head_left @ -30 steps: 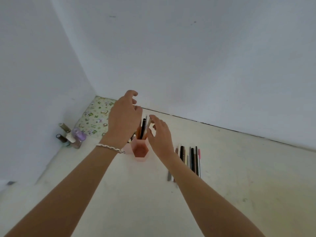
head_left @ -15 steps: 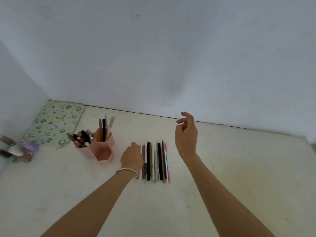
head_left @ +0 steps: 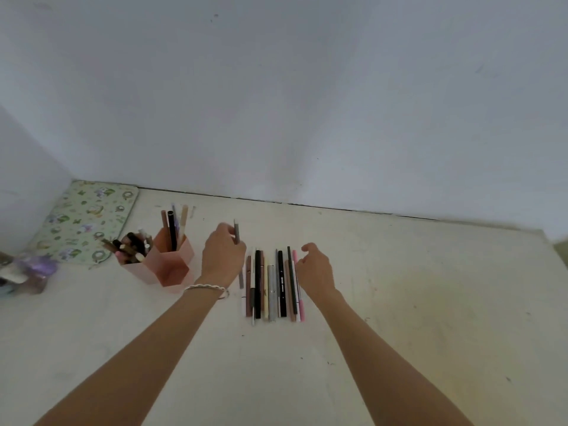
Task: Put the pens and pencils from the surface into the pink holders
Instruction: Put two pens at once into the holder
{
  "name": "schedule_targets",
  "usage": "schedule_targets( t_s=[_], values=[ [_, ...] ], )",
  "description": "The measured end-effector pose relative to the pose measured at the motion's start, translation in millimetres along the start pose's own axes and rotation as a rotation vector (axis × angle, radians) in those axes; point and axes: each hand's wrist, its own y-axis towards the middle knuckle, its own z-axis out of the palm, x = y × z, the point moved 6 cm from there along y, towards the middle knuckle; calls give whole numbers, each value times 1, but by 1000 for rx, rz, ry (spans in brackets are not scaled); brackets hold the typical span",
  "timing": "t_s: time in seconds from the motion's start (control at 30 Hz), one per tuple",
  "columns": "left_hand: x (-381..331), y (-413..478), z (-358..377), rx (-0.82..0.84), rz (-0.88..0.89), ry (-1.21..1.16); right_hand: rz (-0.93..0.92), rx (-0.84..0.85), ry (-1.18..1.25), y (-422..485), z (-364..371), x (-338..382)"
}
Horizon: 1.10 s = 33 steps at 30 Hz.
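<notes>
Several pens and pencils (head_left: 273,287) lie side by side in a row on the white surface. My left hand (head_left: 222,256) pinches a grey pen (head_left: 237,233) lifted off the left end of that row, its tip pointing away from me. My right hand (head_left: 316,267) hovers at the row's right end with fingers loosely curled, holding nothing. Left of my left hand stand two pink hexagonal holders: the nearer one (head_left: 172,262) holds a few upright pens, the one behind it (head_left: 135,267) is full of short sticks.
A green patterned mat (head_left: 86,219) lies in the back left corner against the walls. Small bottles, one purple (head_left: 37,269), stand at the far left edge. White wall runs along the back of the surface.
The view swung from the holders to the pen row. My left hand came down to the row's left end and lifted a grey pen. My right hand lowered to the row's right end.
</notes>
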Motion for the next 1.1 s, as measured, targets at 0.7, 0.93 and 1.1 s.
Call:
schedule_targets(
  t_s=[0.7,0.93,1.1],
  values=[
    [-18,24,-150,-349,268,-177,-90,-68,-88,34,-3,26],
    [-21,22,-152,-338,313,-217,-74,-27,12,26,-5,38],
    [-23,24,-169,-401,332,-174,-239,-193,507,15,-62,109]
  ],
)
